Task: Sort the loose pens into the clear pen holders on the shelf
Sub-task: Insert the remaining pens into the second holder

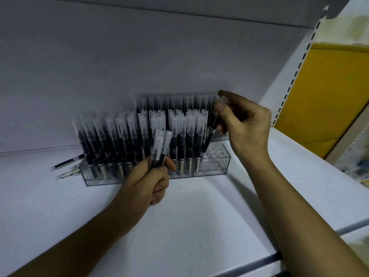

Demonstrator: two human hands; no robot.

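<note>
Light, stiff and slick, 1 pen (211, 132) is pinched near its cap by the right hand (245, 124), probably the best hold for steering it into the clear holder (211, 164), while the left hand (147, 180) grips spare pens (159, 150).

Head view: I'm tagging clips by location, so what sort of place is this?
Probably a stationery shop: white metal shelf with slotted upright, clear plastic pen holder packed with identical black clear-capped pens.
</note>
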